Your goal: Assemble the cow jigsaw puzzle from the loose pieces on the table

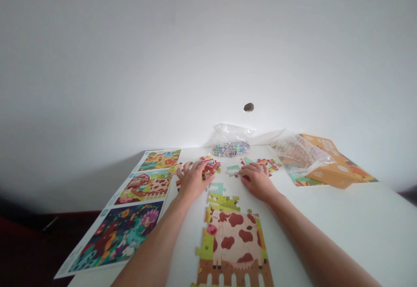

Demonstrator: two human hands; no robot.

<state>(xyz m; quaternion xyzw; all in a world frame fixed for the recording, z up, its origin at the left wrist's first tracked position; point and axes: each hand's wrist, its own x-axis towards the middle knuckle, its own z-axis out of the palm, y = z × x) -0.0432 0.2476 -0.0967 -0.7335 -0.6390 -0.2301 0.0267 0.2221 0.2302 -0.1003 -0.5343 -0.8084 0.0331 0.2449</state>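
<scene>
A partly built jigsaw of a brown-spotted cow (234,241) lies on the white table (345,226), close to me, with green and pale pieces joined above it. My left hand (193,180) rests at the far end of the jigsaw, its fingers on a cluster of red jigsaw pieces (210,169). My right hand (257,182) lies a little to the right, its fingertips at a pale green jigsaw piece (233,170). Other red pieces (269,163) lie just beyond it. My hands partly hide the pieces beneath them.
Several printed picture sheets (119,235) line the table's left edge. A clear bag of small pieces (231,148) stands at the far edge. To the right, an orange box (339,165) lies beneath a clear plastic bag (298,154). A white wall rises behind.
</scene>
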